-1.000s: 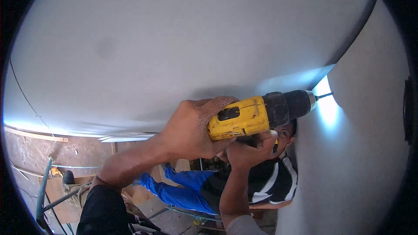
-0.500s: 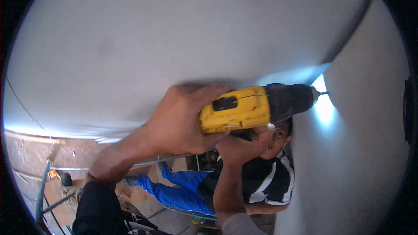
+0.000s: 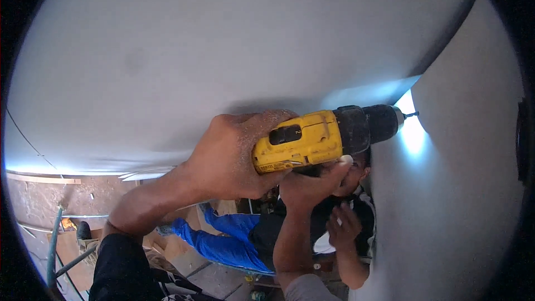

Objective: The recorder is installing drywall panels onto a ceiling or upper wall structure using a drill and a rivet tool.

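A yellow and black cordless drill (image 3: 304, 138) is held level, with its bit (image 3: 411, 115) pointing right at the pale wall panel (image 3: 468, 189). The tip is at or very close to that surface; I cannot tell whether it touches. My left hand (image 3: 237, 153) is wrapped round the rear and handle of the drill, with pale dust on its skin. From below, my right hand (image 3: 312, 187) grips the drill's underside, thumb raised along it and some fingers hidden. The drill's light makes a bright patch (image 3: 412, 134) beside the bit.
A large pale panel (image 3: 223, 39) spans the top, meeting the right one at a dark seam. Below, a co-worker in blue trousers (image 3: 223, 239) is close under the drill, a hand (image 3: 344, 226) raised. Metal scaffold tubes (image 3: 54, 239) and boards stand lower left.
The drill and both hands have shifted very slightly left and the bit shows more clearly. The co-worker has raised a hand below the drill.
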A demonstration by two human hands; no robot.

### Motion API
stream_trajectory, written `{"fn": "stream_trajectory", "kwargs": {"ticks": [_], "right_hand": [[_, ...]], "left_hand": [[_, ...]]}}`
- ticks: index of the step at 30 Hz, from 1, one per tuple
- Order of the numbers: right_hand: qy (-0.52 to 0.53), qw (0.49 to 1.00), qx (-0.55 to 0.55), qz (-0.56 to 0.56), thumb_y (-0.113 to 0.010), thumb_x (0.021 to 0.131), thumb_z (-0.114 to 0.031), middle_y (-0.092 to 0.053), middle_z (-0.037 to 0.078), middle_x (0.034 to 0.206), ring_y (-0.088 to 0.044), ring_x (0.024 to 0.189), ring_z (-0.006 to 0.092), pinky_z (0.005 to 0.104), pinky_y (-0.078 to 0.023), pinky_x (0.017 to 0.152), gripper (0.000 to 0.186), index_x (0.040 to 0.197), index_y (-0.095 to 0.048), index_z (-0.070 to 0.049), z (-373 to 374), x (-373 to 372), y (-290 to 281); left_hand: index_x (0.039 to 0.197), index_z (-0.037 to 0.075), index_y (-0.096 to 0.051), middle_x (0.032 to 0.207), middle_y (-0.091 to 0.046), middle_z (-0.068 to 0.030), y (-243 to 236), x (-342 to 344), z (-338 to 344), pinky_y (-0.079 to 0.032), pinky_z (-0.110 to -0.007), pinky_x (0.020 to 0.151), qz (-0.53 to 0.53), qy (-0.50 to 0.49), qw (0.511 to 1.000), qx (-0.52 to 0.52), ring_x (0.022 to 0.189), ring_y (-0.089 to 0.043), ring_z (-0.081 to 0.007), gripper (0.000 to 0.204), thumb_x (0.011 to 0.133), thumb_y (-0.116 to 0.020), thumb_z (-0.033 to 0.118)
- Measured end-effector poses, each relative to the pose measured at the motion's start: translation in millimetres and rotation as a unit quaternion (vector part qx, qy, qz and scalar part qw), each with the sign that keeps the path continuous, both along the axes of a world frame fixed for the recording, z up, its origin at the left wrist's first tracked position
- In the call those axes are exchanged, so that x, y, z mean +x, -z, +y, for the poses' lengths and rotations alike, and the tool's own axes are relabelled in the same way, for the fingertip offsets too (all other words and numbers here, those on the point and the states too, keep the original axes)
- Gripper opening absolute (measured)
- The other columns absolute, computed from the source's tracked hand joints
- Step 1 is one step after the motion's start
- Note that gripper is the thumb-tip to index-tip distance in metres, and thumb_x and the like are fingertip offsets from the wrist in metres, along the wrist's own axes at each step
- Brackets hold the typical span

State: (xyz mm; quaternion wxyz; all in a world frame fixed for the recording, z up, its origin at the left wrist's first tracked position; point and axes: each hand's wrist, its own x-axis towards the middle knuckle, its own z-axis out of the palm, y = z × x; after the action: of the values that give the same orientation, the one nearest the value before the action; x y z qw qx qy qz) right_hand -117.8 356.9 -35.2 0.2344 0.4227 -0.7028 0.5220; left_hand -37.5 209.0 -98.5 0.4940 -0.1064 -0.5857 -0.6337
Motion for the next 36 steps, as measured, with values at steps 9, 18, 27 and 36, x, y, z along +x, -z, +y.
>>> {"fn": "stream_trajectory", "kwargs": {"ticks": [9, 18, 27, 36], "right_hand": [[0.052, 0.965, 0.133, 0.22, -0.082, 0.071, -0.022, -0.053, 0.014, 0.113, -0.055, 0.107, 0.0206, 0.0356, -0.045, 0.091, 0.062, 0.112, -0.04, -0.001, 0.2, 8.0, 12.8], [0.064, 0.955, 0.174, 0.232, -0.082, 0.069, -0.013, -0.06, 0.013, 0.105, -0.061, 0.097, 0.0182, 0.0338, -0.051, 0.084, 0.055, 0.107, -0.045, 0.0, 9.5, 0.9, -10.4], [0.063, 0.962, 0.161, 0.21, -0.083, 0.067, -0.012, -0.062, 0.013, 0.106, -0.062, 0.098, 0.0178, 0.0337, -0.051, 0.085, 0.055, 0.106, -0.047, 0.0, 12.1, 4.3, -19.3], [0.069, 0.957, 0.164, 0.227, -0.085, 0.062, -0.01, -0.062, 0.011, 0.104, -0.062, 0.096, 0.0161, 0.031, -0.051, 0.082, 0.055, 0.103, -0.049, -0.002, 34.6, -2.6, -39.0]], "left_hand": [[0.112, 0.003, -0.058, 0.092, -0.066, -0.0185, -1.7, 5.3, -3.7, -0.054, -0.038, 0.076, 0.009, 0.025, 0.999, 0.032, 0.086, -0.066, -0.0351, 0.054, 0.063, -0.076, 0.015], [0.116, -0.002, -0.056, 0.097, -0.066, -0.0183, -13.9, -2.8, -3.4, -0.053, -0.035, 0.079, -0.009, 0.039, 0.999, 0.0, 0.09, -0.068, -0.027, 0.061, 0.062, -0.08, 0.015], [0.114, 0.002, -0.057, 0.089, -0.066, -0.0216, -20.6, -1.6, 4.3, -0.055, -0.039, 0.073, 0.01, 0.025, 1.0, 0.008, 0.083, -0.067, -0.0367, 0.056, 0.064, -0.076, 0.017], [0.113, 0.001, -0.057, 0.087, -0.066, -0.0212, -38.3, -8.6, 27.7, -0.055, -0.039, 0.074, 0.01, 0.022, 1.0, 0.015, 0.082, -0.067, -0.0365, 0.056, 0.064, -0.076, 0.017]]}}
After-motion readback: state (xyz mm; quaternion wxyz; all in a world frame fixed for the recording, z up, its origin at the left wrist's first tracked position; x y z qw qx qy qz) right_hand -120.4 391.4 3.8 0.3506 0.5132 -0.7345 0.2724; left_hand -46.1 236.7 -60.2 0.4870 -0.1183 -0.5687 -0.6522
